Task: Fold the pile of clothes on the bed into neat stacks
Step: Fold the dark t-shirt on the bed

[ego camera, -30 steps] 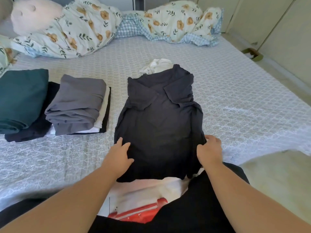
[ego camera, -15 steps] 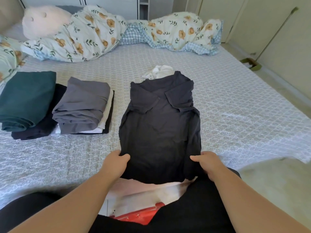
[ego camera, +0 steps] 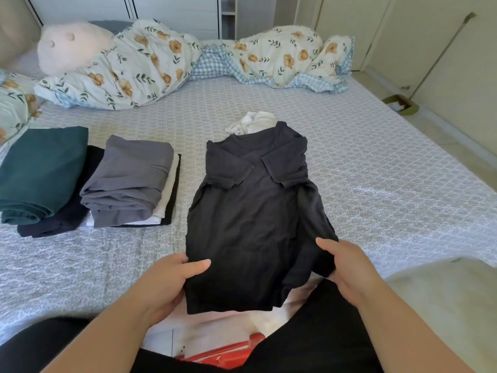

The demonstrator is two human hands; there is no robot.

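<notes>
A dark shirt, sleeves folded inward, is lying on the bed. The left hand and right hand are each gripping a bottom corner, thumbs on top. Folded stacks are sitting to its left.

Black shirt, floral duvet

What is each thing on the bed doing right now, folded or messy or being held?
dark shirt: sleeves folded in, bottom edge lifted.
left hand: grips the shirt's bottom left corner.
right hand: grips the bottom right corner.
grey garment: folded, on top of a stack.
green garment: folded.
white garment: crumpled, unfolded.
floral duvet: bunched up.
</notes>
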